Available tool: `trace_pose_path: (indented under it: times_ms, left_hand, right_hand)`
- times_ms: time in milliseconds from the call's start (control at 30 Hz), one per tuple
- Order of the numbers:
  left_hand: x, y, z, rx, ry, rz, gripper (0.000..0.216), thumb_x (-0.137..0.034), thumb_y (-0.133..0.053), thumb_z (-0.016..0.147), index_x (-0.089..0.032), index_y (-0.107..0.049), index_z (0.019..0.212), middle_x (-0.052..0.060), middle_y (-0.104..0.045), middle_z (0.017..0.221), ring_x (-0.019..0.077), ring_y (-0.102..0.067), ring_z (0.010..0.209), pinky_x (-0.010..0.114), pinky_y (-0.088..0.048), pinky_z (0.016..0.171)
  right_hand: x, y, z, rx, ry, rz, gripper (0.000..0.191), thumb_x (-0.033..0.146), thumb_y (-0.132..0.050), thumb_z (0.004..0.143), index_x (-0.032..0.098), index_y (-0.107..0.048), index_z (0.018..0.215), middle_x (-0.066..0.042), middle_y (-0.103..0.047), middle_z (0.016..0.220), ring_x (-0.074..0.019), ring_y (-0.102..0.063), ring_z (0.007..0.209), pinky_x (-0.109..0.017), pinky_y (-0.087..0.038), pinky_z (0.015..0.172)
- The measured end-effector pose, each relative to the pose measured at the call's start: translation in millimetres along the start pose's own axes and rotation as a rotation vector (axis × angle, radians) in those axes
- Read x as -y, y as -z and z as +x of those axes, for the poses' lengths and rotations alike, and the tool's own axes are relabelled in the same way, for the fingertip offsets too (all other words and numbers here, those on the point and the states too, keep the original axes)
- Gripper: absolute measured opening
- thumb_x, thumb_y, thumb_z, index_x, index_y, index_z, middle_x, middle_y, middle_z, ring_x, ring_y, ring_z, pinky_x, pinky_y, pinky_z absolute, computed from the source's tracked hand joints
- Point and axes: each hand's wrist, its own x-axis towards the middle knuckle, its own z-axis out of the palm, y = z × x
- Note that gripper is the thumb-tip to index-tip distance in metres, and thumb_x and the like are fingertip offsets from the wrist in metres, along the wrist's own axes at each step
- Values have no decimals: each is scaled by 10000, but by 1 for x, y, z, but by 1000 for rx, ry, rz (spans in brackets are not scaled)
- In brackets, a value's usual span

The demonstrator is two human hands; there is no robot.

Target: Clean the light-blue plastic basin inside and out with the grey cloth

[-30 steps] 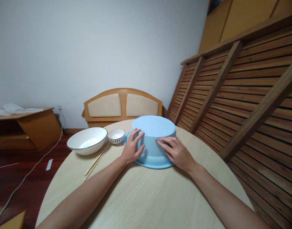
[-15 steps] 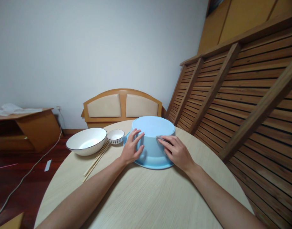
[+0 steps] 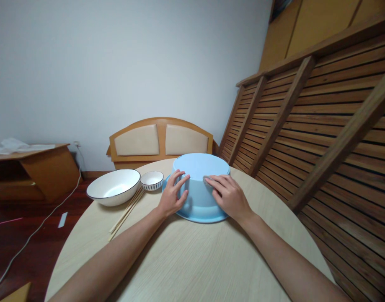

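A light blue plastic basin (image 3: pixel 200 165) stands upside down on the round table, its flat base facing up and its wide rim on the tabletop. My left hand (image 3: pixel 173 195) rests against its left side with fingers spread, the fingertips touching the edge of the base. Under the fingertips of my right hand (image 3: pixel 231 195) is a small grey steel wool scrubber (image 3: pixel 206 180), pressed on the near edge of the basin's base. The fingers cover most of the scrubber.
Left of the basin stand a small striped bowl (image 3: pixel 152 180) and a large white bowl (image 3: pixel 113 186) with a dark rim. Several wooden chopsticks (image 3: pixel 127 214) lie beside them on the pale table (image 3: pixel 192 264). A slatted wooden frame (image 3: pixel 305 138) leans along the right.
My right hand has moved slightly left and up with the scrubber, onto the edge of the basin's base. My left hand and the basin stay put.
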Motion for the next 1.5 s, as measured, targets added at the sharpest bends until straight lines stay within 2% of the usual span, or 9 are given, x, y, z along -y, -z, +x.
trace_pose_path:
  times_ms: [133, 233, 367, 500, 633, 900, 1033, 1233, 1500]
  left_hand:
    - [-1, 0, 0, 0, 10, 1, 497, -303, -479, 1009, -271, -462, 1505, 122, -450, 1490, 311, -369, 1479, 564, -359, 1203]
    - [-1, -1, 0, -4, 12, -3, 499, -300, -477, 1007, -270, -458, 1505, 123, -445, 1493, 309, -360, 1484, 565, -355, 1205]
    - [-2, -1, -1, 4, 20, -2, 500, -305, -474, 1005, -264, -457, 1503, 127, -432, 1504, 312, -354, 1487, 572, -348, 1208]
    - [-2, -1, -1, 11, 27, 0, 503, -306, -479, 1003, -264, -456, 1504, 125, -425, 1516, 317, -350, 1489, 577, -339, 1213]
    - [-2, 0, -1, 16, 31, -2, 499, -304, -476, 1005, -265, -461, 1502, 122, -431, 1514, 312, -356, 1486, 570, -339, 1214]
    - [-2, 0, 0, 17, 39, -18, 498, -322, -460, 1008, -268, -467, 1503, 124, -441, 1501, 320, -359, 1482, 572, -344, 1207]
    - [-2, 0, 0, 18, 31, -14, 511, -320, -461, 1005, -273, -452, 1514, 125, -441, 1502, 325, -363, 1479, 575, -346, 1204]
    - [-2, -1, -1, 7, 23, -17, 498, -317, -461, 1008, -263, -461, 1502, 125, -438, 1503, 316, -359, 1482, 567, -347, 1205]
    - [-1, 0, -1, 12, 33, -22, 500, -318, -461, 1010, -268, -453, 1507, 124, -427, 1517, 317, -347, 1490, 575, -336, 1214]
  right_hand:
    - [-31, 4, -12, -104, -131, 49, 403, 99, -529, 922, 230, -719, 1252, -77, -733, 1170, -275, -625, 1068, -485, -533, 977]
    - [-39, 1, -18, -132, -182, 36, 410, 114, -525, 929, 230, -707, 1278, -85, -724, 1190, -282, -629, 1073, -495, -536, 972]
    - [-23, -5, -18, -120, -115, 24, 459, 95, -505, 952, 236, -654, 1362, -95, -701, 1225, -273, -608, 1106, -479, -538, 988]
    - [3, -9, -14, -5, 47, 13, 537, 65, -502, 958, 235, -571, 1463, -109, -663, 1327, -275, -571, 1195, -481, -520, 1035]
    - [8, -7, -11, 48, 89, -3, 570, 60, -507, 959, 242, -535, 1499, -108, -658, 1346, -277, -569, 1206, -479, -523, 1040]
    - [-36, -11, -23, -145, -192, 35, 528, 136, -463, 985, 273, -554, 1486, -109, -671, 1270, -291, -600, 1150, -518, -528, 1014]
    - [-46, -14, -27, -158, -274, 83, 471, 161, -465, 994, 247, -597, 1438, -116, -661, 1285, -286, -597, 1176, -511, -515, 1023]
    - [-30, -11, -24, -130, -163, 65, 494, 139, -456, 999, 271, -574, 1460, -105, -661, 1275, -284, -580, 1161, -510, -515, 1013]
    - [6, -9, -20, 76, 189, -37, 477, 98, -522, 993, 217, -575, 1452, -110, -655, 1362, -265, -542, 1258, -454, -495, 1031]
